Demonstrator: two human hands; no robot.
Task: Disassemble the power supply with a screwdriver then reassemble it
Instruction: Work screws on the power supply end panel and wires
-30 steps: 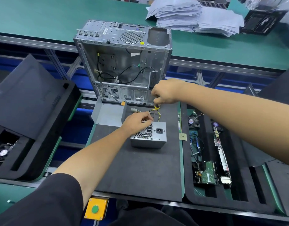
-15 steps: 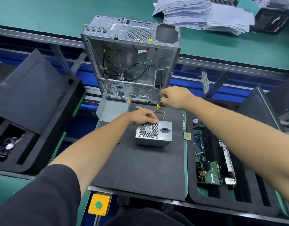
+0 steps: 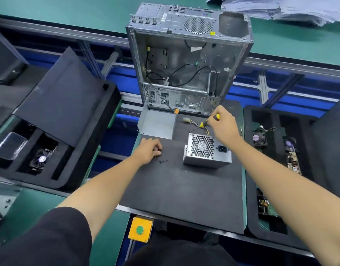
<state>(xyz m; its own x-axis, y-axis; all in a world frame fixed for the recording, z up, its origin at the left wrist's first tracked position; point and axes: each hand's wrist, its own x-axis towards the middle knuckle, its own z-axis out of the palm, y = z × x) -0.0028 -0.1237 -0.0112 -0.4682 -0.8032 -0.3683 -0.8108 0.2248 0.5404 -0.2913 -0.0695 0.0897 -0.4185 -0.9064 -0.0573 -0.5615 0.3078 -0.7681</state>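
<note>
You're at a green bench (image 3: 299,43) with a dark foam mat (image 3: 184,189) laid over it. Past that, aluminium rails (image 3: 280,64) run over blue panels (image 3: 309,89). Black foam trays sit on your left (image 3: 69,169) and right (image 3: 249,198). A paper stack (image 3: 280,8) sits up top right, and a yellow box with a green button (image 3: 140,229) is mounted on the near edge.

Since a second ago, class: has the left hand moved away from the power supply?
Yes. The left hand has left the power supply top and gone leftward, now on the black mat by small screws, apart from the unit.
</note>
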